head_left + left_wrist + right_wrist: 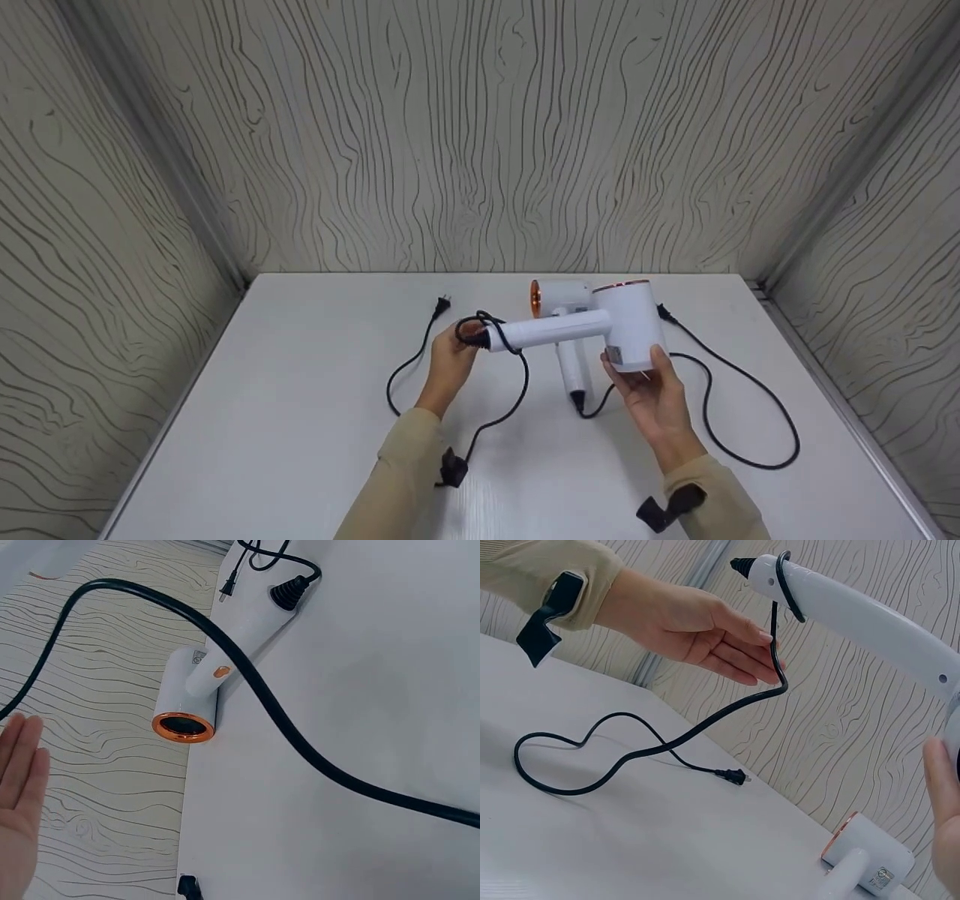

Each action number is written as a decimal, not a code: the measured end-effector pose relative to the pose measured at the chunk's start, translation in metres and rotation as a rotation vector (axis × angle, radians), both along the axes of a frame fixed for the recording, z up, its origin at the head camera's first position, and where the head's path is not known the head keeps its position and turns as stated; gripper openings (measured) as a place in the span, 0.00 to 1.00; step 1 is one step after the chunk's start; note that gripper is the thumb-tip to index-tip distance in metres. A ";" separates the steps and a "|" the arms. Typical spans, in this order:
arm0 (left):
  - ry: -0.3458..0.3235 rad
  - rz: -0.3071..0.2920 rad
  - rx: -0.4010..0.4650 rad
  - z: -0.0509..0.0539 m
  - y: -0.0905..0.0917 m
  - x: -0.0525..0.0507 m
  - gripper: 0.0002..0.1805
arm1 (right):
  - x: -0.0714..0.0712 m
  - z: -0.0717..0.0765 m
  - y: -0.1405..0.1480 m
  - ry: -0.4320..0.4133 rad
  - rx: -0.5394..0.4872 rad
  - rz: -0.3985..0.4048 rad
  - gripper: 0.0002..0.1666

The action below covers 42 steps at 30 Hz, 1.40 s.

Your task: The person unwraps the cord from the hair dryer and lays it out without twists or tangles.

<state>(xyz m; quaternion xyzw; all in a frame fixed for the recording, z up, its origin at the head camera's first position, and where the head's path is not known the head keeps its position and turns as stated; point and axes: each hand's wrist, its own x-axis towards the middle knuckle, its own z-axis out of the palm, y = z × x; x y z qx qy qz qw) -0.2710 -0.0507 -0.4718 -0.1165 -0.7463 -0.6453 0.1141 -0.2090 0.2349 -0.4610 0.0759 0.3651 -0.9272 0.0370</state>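
A white hair dryer (pixel 634 326) is held above the table, its handle (pixel 555 331) pointing left. My right hand (pixel 660 405) grips the lower end of its barrel, thumb on the near side and fingers beneath. My left hand (pixel 452 360) is by the handle's black cord end. In the right wrist view, that left hand (pixel 697 630) has its fingers extended, with the black cord (pixel 774 637) passing by the thumb tip. The cord loops round the handle and hangs to the table. A second white hair dryer (pixel 566 292) with an orange rim lies behind the held one.
The white table (pixel 300 420) meets wood-grain panels (pixel 465 150) at its back and sides. A two-prong plug (pixel 442 304) lies at the back left. Another plug (pixel 664 312) and a long cord (pixel 780 420) lie on the right. Black straps with small devices (pixel 671 506) sit at my sleeves.
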 end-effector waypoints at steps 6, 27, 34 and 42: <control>0.003 -0.014 0.004 0.001 -0.004 -0.004 0.10 | 0.000 0.001 0.002 -0.019 0.033 -0.012 0.27; 0.014 0.081 0.075 0.011 -0.014 -0.003 0.08 | 0.000 0.000 0.009 -0.045 0.074 -0.014 0.25; 0.022 0.099 0.110 0.012 -0.017 -0.003 0.09 | 0.001 -0.001 0.011 -0.055 0.068 -0.018 0.25; 0.010 0.093 0.132 0.015 -0.018 -0.003 0.09 | 0.001 -0.003 0.012 -0.058 0.072 -0.029 0.25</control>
